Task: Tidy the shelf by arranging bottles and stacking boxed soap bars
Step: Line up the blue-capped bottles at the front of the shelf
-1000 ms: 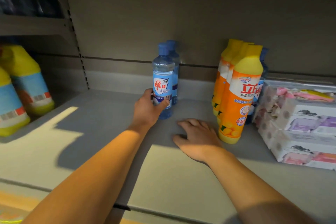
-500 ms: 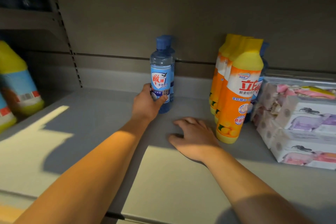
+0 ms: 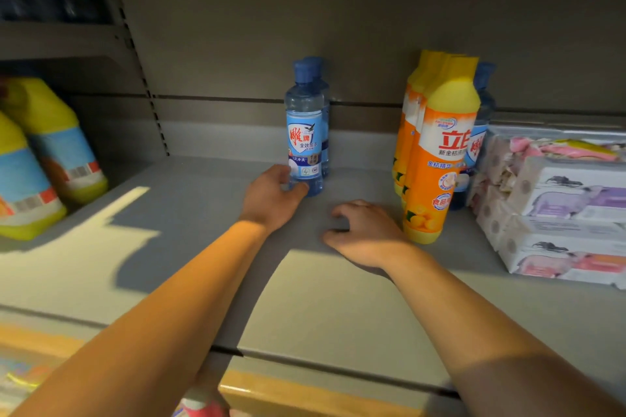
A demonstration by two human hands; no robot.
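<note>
Upright toward the back edge of the grey shelf (image 3: 338,308), near its middle, stands a clear blue bottle (image 3: 304,132) with a blue screw cap, pale blue liquid and a blue label bearing a red-and-white shield with a bird above Chinese print. The left hand (image 3: 271,195) grips it low down, thumb and fingers curled round its base. A second blue bottle (image 3: 321,105) of the same kind stands directly behind it, mostly hidden. The right hand (image 3: 366,230) rests palm down on the shelf, fingers loosely bent and holding nothing, just beside the row of orange bottles (image 3: 437,152) with yellow tops and lemon pictures near their bases. Another blue-capped bottle (image 3: 482,101) peeks out behind that row. Stacked soap boxes (image 3: 569,210), white with purple and pink animal pictures, fill the shelf's right end. At the left edge lean yellow jugs (image 3: 57,142) with blue labels.
</note>
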